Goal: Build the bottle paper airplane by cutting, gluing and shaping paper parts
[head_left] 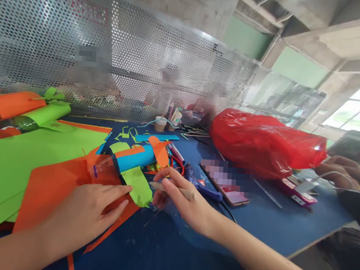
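Observation:
My left hand [88, 211] lies flat, fingers spread, on an orange paper sheet [49, 187] beside a clear plastic bottle craft [129, 160] wrapped in blue paper with green and orange paper wings. My right hand [181, 201] is closed in a pinch on a thin wooden pencil-like stick [171, 189], its tip close to the green wing [139, 185].
Large green sheets [18, 160] cover the left of the blue table [254, 222]. A red plastic bag [266, 141], a phone [226, 183], scissors and cups of sticks [168, 124] lie behind. A perforated metal screen stands at the back. Another person's hands [344, 171] are at the far right.

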A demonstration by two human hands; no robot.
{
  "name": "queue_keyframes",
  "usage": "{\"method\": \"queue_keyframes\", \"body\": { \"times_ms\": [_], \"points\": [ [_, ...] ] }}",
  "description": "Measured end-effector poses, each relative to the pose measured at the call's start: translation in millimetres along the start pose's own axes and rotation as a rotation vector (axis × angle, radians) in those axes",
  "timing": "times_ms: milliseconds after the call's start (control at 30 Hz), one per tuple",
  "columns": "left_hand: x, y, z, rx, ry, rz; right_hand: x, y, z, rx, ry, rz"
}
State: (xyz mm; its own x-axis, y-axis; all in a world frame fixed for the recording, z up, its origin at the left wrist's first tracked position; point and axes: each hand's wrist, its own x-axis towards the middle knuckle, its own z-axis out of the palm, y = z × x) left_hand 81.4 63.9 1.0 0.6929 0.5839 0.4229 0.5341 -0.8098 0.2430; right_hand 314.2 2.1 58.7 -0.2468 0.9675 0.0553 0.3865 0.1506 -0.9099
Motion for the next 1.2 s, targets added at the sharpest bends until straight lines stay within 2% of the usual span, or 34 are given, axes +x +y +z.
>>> {"method": "queue_keyframes", "body": {
  "times_ms": [100,267,400,467,567,633,733,833,900,1033,1200],
  "points": [
    [-2,-3,-2.5,-0.008,-0.019,-0.007,16,4,3,0.212,-0.007,0.036],
    [-5,-9,-6.4,-0.009,-0.043,-0.028,31,10,5,0.230,-0.020,0.008],
    [-5,0,-8.0,-0.001,-0.077,-0.011,39,12,10,0.315,-0.040,0.025],
    [-5,8,-5.4,0.017,-0.099,0.026,43,14,13,0.318,-0.001,-0.006],
    [-4,18,2.1,0.008,-0.055,0.087,48,16,13,0.258,0.128,-0.087],
    [-3,21,6.5,0.022,-0.014,0.121,48,16,11,0.245,0.164,-0.125],
    [-3,24,8.1,0.105,0.016,0.170,47,19,7,0.298,0.064,-0.097],
    [-3,28,5.1,0.186,0.022,0.162,46,27,9,0.307,-0.018,0.015],
    [-5,30,3.8,0.234,0.056,0.152,46,33,13,0.283,-0.034,0.073],
    [-9,30,5.7,0.332,0.121,0.153,44,34,18,0.271,-0.034,0.098],
    [-9,30,6.6,0.348,0.130,0.147,36,28,21,0.294,-0.058,0.101]
  ]
}}
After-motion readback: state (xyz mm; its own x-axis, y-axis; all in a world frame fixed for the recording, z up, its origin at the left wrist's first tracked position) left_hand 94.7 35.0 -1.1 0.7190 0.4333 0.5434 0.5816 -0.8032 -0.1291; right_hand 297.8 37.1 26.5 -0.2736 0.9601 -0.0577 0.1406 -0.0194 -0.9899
